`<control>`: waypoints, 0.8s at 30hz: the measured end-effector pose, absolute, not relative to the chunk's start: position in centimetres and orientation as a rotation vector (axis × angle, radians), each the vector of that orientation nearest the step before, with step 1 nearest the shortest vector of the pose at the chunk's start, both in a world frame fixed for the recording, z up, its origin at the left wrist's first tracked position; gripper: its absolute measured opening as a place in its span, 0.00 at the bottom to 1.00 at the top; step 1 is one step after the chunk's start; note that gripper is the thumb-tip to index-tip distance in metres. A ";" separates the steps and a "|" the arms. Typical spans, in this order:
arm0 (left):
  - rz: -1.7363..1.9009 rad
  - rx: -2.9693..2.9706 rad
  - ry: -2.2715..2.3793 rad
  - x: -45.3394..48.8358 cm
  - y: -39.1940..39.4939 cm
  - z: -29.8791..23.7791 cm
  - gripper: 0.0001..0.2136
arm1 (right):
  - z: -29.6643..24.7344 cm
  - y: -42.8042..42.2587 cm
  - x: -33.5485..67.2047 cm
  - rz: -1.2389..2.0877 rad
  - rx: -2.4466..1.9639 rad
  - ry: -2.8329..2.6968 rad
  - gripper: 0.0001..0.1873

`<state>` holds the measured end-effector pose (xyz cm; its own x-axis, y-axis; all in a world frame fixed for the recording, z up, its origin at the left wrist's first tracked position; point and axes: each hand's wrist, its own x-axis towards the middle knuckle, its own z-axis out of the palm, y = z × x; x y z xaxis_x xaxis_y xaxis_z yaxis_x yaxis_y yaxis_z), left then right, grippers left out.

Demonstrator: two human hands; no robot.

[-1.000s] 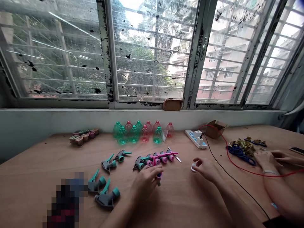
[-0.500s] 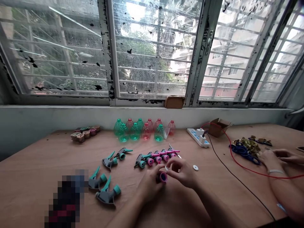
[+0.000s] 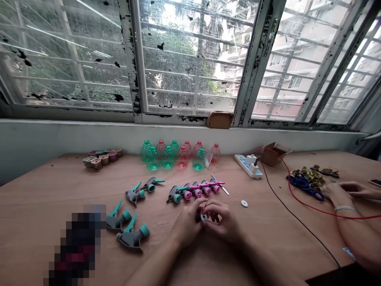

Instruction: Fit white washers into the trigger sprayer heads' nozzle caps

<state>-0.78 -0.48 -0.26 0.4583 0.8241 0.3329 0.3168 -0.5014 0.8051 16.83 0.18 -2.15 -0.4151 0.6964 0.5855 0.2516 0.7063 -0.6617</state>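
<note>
My left hand (image 3: 187,223) is closed around a spray trigger head (image 3: 197,216), most of it hidden by the fingers. A white ring washer (image 3: 204,217) sits at the mouth of its collar. The fingers of my right hand (image 3: 222,222) are bent in against the washer and collar, the thumb below. Just beyond my hands lies a row of grey trigger heads with pink and teal collars (image 3: 198,193), with metal tweezers (image 3: 224,188) at its right end. Another white washer (image 3: 244,203) rests on the table, right of my right hand.
Several teal-and-grey trigger heads (image 3: 131,239) lie to the left. Green and red clear bottles (image 3: 168,158) stand by the wall. A power strip (image 3: 249,167) and a red cable (image 3: 293,194) are to the right, near another person's hands (image 3: 336,192) and gold-coloured parts (image 3: 309,177).
My right hand has brought the white washer down from above onto the collar in my left hand. The view has tilted slightly down.
</note>
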 end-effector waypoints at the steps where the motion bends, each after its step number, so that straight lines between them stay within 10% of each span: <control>1: 0.973 2.036 0.949 -0.8 -0.5 -0.2 0.31 | -2.1 0.1 16.8 0.588 -0.736 -1.975 0.09; 24: 0.991 2.067 1.008 -0.8 -0.6 -0.5 0.27 | -2.7 0.2 16.7 0.448 -0.809 -1.926 0.05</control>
